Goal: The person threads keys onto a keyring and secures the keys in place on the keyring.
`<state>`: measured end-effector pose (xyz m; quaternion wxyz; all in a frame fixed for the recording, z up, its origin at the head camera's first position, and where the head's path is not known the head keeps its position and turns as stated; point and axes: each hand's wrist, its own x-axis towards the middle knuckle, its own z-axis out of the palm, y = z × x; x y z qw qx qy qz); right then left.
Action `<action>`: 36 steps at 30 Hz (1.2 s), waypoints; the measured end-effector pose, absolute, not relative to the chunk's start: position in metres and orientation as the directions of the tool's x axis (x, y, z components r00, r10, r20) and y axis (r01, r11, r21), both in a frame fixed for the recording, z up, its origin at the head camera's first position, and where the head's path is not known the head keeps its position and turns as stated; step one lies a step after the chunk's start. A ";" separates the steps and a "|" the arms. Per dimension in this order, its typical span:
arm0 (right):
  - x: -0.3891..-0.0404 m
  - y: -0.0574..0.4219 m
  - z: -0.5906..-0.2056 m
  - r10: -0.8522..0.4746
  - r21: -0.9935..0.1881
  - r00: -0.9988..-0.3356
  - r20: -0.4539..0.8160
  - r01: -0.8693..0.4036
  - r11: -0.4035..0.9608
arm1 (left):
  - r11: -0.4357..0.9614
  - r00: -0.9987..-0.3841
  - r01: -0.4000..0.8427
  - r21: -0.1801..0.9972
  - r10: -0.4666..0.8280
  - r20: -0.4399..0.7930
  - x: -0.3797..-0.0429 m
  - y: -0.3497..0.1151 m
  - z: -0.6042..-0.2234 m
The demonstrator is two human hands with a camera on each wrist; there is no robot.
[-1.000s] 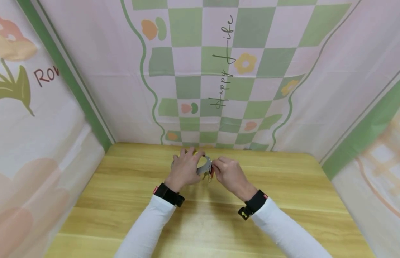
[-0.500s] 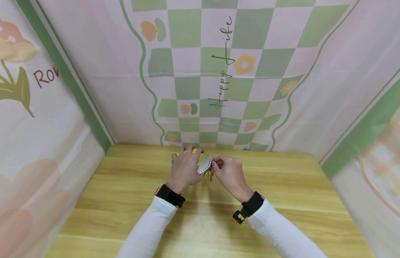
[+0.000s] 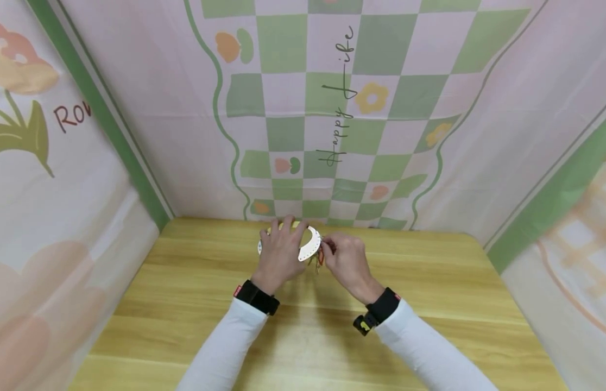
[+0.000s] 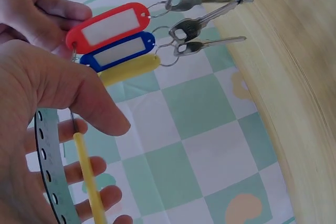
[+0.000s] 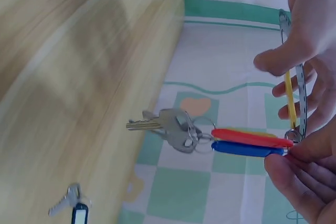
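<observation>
My left hand (image 3: 278, 255) grips a flat, ring-shaped plate (image 3: 311, 247) with a row of small holes along its edge. Its thumb and fingers span the plate. Close by on the right, my right hand (image 3: 349, 263) pinches the end of a red key tag (image 4: 107, 29) at the plate's rim. A blue key tag (image 4: 118, 51) and a yellow key tag (image 4: 131, 70) lie alongside the red one. Metal keys (image 4: 189, 27) dangle from these tags by split rings. Another yellow tag (image 4: 89, 177) shows edge-on beside the plate, near the left fingers.
Below the dangling keys, a dark tag (image 5: 80, 213) with a small key (image 5: 65, 200) shows against the wooden tabletop (image 3: 303, 336). A checkered cloth (image 3: 327, 136) hangs behind the table's back edge, and patterned cloths stand at both sides.
The plate has tilted, its face turning from grey to bright white. My right hand has shifted slightly at the rim, still by the tags; my left hand has barely moved.
</observation>
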<state>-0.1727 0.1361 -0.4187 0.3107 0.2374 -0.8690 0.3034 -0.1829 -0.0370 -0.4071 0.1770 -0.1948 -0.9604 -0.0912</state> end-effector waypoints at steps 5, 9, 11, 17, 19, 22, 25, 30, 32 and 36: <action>-0.175 0.141 -0.421 -0.390 -0.189 -0.579 0.716 -0.699 0.690 | 0.887 -0.863 0.443 0.129 0.383 0.329 -0.184 -0.040 -0.405; -0.175 0.145 -0.423 -0.488 -0.051 -0.506 0.712 -0.730 0.681 | 0.879 -0.863 0.460 0.121 0.411 0.294 -0.185 -0.041 -0.405; -0.175 0.146 -0.425 -0.517 -0.008 -0.484 0.706 -0.736 0.677 | 0.877 -0.863 0.465 0.117 0.421 0.279 -0.185 -0.041 -0.405; -0.174 0.146 -0.429 -0.509 -0.041 -0.518 0.687 -0.728 0.685 | 0.873 -0.860 0.475 0.106 0.436 0.263 -0.187 -0.043 -0.405; -0.173 0.145 -0.429 -0.460 -0.128 -0.581 0.672 -0.703 0.700 | 0.876 -0.860 0.474 0.095 0.436 0.266 -0.187 -0.043 -0.404; -0.172 0.143 -0.428 -0.329 -0.343 -0.711 0.622 -0.625 0.701 | 0.884 -0.862 0.461 0.074 0.427 0.274 -0.187 -0.042 -0.404; -0.170 0.141 -0.427 -0.202 -0.518 -0.801 0.564 -0.534 0.669 | 0.894 -0.863 0.444 0.057 0.409 0.296 -0.187 -0.041 -0.404; -0.168 0.138 -0.427 -0.109 -0.589 -0.826 0.553 -0.480 0.650 | 0.904 -0.855 0.423 0.056 0.378 0.354 -0.186 -0.038 -0.407; -0.168 0.139 -0.428 -0.096 -0.589 -0.820 0.564 -0.482 0.649 | 0.905 -0.850 0.421 0.059 0.370 0.374 -0.185 -0.037 -0.409; -0.167 0.139 -0.428 -0.105 -0.563 -0.795 0.597 -0.509 0.651 | 0.907 -0.847 0.417 0.055 0.366 0.385 -0.184 -0.035 -0.409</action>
